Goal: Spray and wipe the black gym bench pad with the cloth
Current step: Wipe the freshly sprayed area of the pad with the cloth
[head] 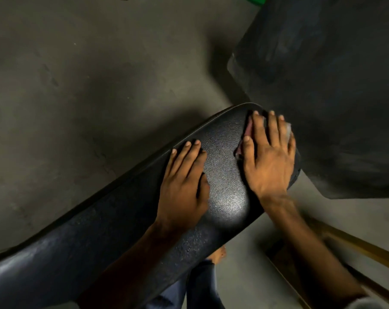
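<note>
Pad (224, 188) runs from near left to far right across the centre of view. Right hand (269, 159) lies flat on cloth (248, 128) at the pad's far end, fingers spread and straight, pressing rather than gripping, likely to spread the cloth wide under the palm. Only the cloth's pink and pale edges show. Left hand (184, 181) rests flat on the pad just left of it, fingers straight, holding nothing, probably bracing. Looks like the wipe step. No spray bottle in view.

Left hand (184, 186), right hand (269, 157): seemingly flat
</note>
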`<control>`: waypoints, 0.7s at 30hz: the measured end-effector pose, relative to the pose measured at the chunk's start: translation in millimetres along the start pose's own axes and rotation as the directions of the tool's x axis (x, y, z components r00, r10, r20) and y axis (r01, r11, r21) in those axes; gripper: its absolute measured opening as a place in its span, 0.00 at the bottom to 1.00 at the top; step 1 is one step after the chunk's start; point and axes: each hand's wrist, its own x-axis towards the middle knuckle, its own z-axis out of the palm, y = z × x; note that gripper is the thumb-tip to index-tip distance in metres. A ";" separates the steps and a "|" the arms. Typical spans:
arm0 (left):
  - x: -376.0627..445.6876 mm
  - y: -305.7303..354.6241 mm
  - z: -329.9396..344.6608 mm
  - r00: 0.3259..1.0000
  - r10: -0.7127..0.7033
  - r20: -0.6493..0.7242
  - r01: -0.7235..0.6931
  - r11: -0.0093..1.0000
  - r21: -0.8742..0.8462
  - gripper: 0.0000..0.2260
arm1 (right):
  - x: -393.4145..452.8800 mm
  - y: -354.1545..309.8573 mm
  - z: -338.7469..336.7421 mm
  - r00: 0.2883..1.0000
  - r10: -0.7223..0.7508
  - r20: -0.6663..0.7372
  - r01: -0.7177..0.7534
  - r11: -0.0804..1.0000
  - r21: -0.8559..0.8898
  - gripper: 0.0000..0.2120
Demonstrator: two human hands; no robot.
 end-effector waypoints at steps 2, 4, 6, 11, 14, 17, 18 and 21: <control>2.6 0.4 3.4 0.999 0.034 0.011 -0.034 0.999 0.004 0.22 | -28.1 -9.8 2.3 0.998 0.069 -0.004 -0.069 0.998 -0.005 0.29; 3.2 -2.6 4.7 0.999 0.046 0.020 -0.046 0.999 0.024 0.20 | -49.4 -25.5 6.9 0.998 0.063 0.025 -0.063 0.998 -0.009 0.29; 3.4 -4.8 3.7 0.998 0.054 0.040 -0.055 0.998 0.035 0.20 | -54.3 -32.4 11.0 0.999 0.003 0.046 -0.003 1.000 -0.010 0.29; 1.1 -3.3 5.6 0.998 0.067 0.011 -0.067 0.996 0.053 0.20 | -24.5 -1.1 7.3 0.991 -0.130 0.045 0.129 0.991 0.022 0.28; -3.3 1.5 8.1 0.998 0.053 0.023 -0.054 0.997 0.063 0.22 | -28.8 12.9 4.9 1.000 0.006 -0.012 -0.006 0.999 0.034 0.28; -2.7 1.4 6.8 0.999 0.036 0.039 -0.038 0.998 0.052 0.22 | -57.4 8.4 6.9 0.996 0.091 -0.022 -0.089 0.995 0.054 0.28; -2.1 1.3 6.0 0.999 0.027 0.040 -0.029 0.999 0.043 0.22 | -68.9 3.9 8.0 0.997 0.082 -0.011 -0.081 0.995 0.055 0.28; -1.0 3.3 4.2 1.000 -0.014 0.025 0.015 1.000 -0.021 0.20 | -94.3 -12.3 10.8 0.999 0.013 0.034 -0.014 0.999 0.030 0.29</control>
